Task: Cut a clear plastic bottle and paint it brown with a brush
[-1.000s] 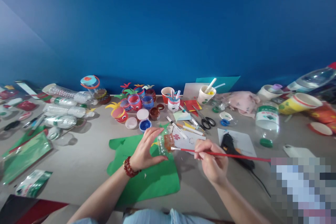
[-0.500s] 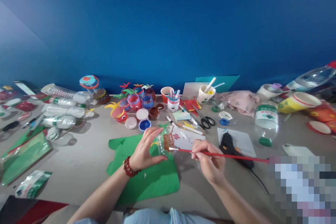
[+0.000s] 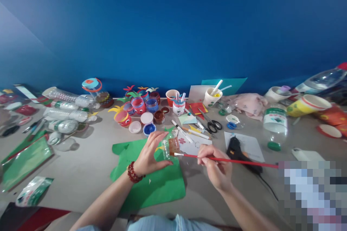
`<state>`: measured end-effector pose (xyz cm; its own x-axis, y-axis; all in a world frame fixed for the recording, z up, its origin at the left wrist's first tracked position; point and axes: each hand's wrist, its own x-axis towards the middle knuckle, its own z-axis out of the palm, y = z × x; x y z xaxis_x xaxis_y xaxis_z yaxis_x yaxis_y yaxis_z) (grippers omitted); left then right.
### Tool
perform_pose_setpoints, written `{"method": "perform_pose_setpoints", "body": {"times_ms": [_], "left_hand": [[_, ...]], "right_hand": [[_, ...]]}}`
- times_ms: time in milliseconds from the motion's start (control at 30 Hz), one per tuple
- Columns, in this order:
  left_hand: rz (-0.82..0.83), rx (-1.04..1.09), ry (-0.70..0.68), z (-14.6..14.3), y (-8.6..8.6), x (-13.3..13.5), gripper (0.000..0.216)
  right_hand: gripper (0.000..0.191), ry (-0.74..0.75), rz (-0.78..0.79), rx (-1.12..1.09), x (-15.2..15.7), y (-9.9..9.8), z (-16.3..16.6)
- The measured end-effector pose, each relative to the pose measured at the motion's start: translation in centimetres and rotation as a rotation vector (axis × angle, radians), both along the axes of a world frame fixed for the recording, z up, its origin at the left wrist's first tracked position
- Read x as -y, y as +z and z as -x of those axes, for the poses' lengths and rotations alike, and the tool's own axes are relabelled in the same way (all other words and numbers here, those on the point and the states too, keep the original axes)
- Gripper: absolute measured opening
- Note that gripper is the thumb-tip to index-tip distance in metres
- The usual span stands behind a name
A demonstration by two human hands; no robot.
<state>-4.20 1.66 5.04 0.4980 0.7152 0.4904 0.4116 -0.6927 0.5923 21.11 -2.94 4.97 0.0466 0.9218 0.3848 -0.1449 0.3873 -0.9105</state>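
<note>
My left hand [image 3: 148,157], with a red bead bracelet on the wrist, holds a clear cut piece of plastic bottle [image 3: 173,145] between thumb and fingers. Brown paint covers part of its side. In my right hand [image 3: 217,169] is a long red paintbrush [image 3: 244,161], pinched near its bristle end. The pale brush tip lies at the lower edge of the painted area. Below my left hand spreads a green sheet [image 3: 162,186]. An open jar of brown paint [image 3: 159,117] and a jar of blue paint [image 3: 149,129] stand beyond the hands.
A black glue gun [image 3: 235,148] lies right of my right hand, its cord trailing forward. Scissors [image 3: 213,124], markers [image 3: 179,128] and decorated cups [image 3: 123,118] stand or lie farther back. Plastic bottles [image 3: 66,114] lie left; a large bottle piece [image 3: 275,126] stands right. A blue wall [image 3: 173,36] rises behind.
The bottle piece has turned slightly in my left hand, while the brush tip stays at it. A blurred shape has appeared at the far left edge.
</note>
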Motion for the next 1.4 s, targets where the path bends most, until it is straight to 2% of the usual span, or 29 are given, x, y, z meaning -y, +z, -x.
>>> {"method": "perform_pose_setpoints", "body": {"times_ms": [200,400,667,967,1167,1400], "left_hand": [[0.008,0.004,-0.003,0.16,-0.23,-0.05,0.089],[0.013,-0.014,-0.003,0.07,-0.18,0.03,0.09],[-0.005,0.001,0.001,0.14,-0.3,-0.07,0.09],[0.011,-0.009,-0.007,0.06,-0.02,-0.05,0.089],[0.013,0.006,-0.007,0.15,-0.04,-0.09,0.089],[0.038,-0.008,-0.011,0.13,-0.15,-0.01,0.092]], "right_hand": [[0.018,-0.099,-0.023,-0.053,-0.32,0.08,-0.39],[0.018,0.008,0.01,-0.001,0.27,-0.35,-0.1],[0.018,-0.057,-0.031,-0.055,-0.22,-0.02,-0.43],[0.017,-0.008,0.01,0.026,0.17,-0.38,-0.1],[0.021,-0.071,-0.055,-0.099,-0.29,0.13,-0.36],[0.02,-0.006,-0.005,-0.039,0.16,-0.31,0.16]]}}
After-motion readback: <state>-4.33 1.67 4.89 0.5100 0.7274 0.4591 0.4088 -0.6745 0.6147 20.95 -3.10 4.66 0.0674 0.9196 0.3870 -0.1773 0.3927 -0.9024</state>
